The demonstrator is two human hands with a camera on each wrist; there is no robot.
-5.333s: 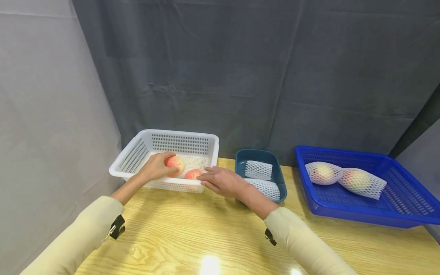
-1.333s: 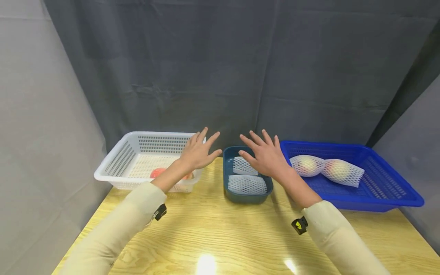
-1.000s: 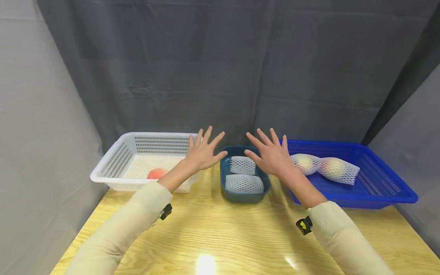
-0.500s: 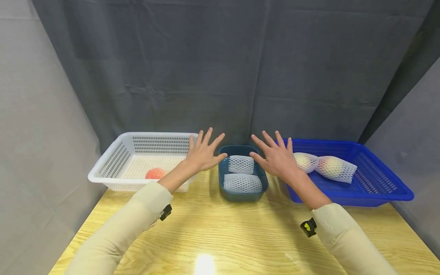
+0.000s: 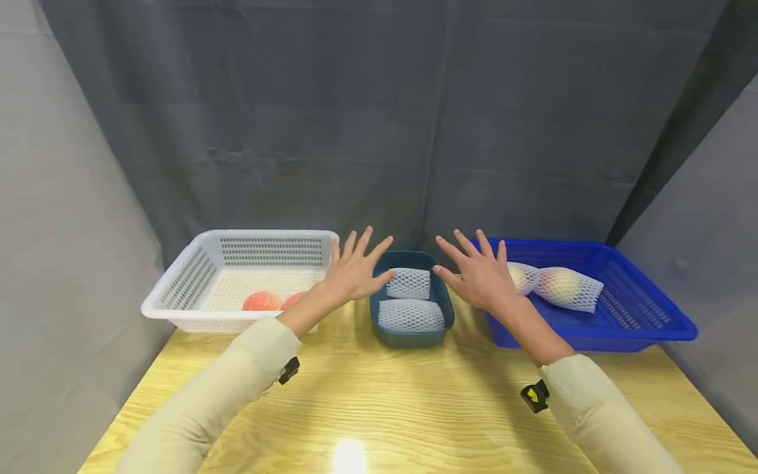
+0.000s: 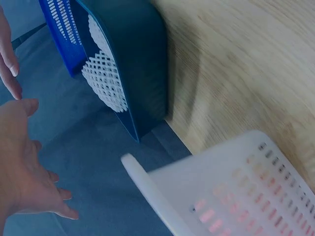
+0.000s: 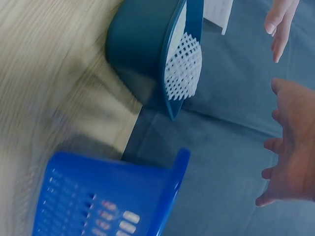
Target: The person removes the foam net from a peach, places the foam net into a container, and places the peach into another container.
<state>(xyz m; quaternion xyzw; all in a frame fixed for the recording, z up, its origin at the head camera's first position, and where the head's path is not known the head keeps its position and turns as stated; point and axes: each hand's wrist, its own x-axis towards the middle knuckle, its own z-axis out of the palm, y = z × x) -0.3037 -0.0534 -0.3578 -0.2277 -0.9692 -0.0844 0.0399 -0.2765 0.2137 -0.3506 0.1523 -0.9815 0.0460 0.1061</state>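
Note:
Both hands hover with fingers spread and hold nothing. My left hand (image 5: 354, 268) is between the white basket (image 5: 155, 307) and the dark teal tub (image 5: 408, 340), its thumb overlapping the tub in the head view. Over the left edge of the blue basket (image 5: 645, 329) hangs my right hand (image 5: 481, 276). Two red-yellow peaches lie in the white basket: one peach (image 5: 262, 301) shows well, while my left forearm partly covers the other peach (image 5: 291, 300). Inside the tub are two white foam net sleeves, a nearer sleeve (image 5: 411, 315) and a farther sleeve (image 5: 410, 284).
In the blue basket, two peaches sit in foam nets, a right netted peach (image 5: 561, 286) and a left netted peach (image 5: 522, 278) partly behind my right hand. The containers stand in a row on a wooden table (image 5: 379, 401), with a grey curtain (image 5: 331, 118) behind.
Around five seconds ago my left hand held a peach in the white basket and my right was at its rim. Both have since withdrawn and spread. Lately the whole scene has shifted slightly left in view.

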